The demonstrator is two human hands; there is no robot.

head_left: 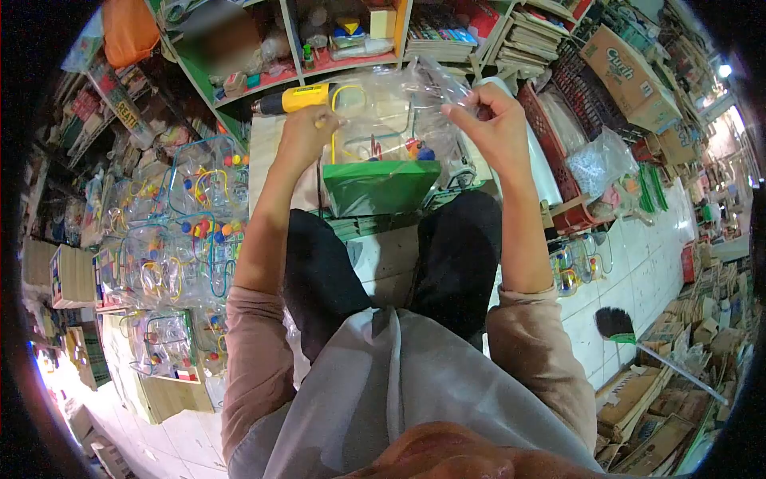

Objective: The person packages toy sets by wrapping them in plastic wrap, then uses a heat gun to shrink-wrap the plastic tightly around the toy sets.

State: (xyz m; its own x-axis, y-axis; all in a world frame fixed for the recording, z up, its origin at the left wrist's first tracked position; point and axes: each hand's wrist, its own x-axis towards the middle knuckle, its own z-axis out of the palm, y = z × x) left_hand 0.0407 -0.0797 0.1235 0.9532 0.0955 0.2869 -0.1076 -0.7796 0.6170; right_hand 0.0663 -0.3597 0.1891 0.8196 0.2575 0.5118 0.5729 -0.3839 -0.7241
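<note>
In front of my knees stands a bead maze toy (381, 188) with a green base, bent wires and red and blue beads. A clear plastic bag (383, 100) covers its upper part, and the film is wrinkled at the top right. My right hand (496, 128) pinches the bag's loose film between thumb and fingers. On the other side, my left hand (306, 137) is closed at the bag's left edge, its fingertips partly turned away. Just beyond that hand lies a yellow and black heat gun (299, 97), with its nozzle pointing left.
Several wrapped bead mazes (163, 263) are stacked at my left. Shelves (351, 68) with goods and books stand ahead. To the right are a red crate (558, 144), a cardboard box (630, 78), a bag of pale blue pieces (600, 166) and a broom (616, 326) on the tiled floor.
</note>
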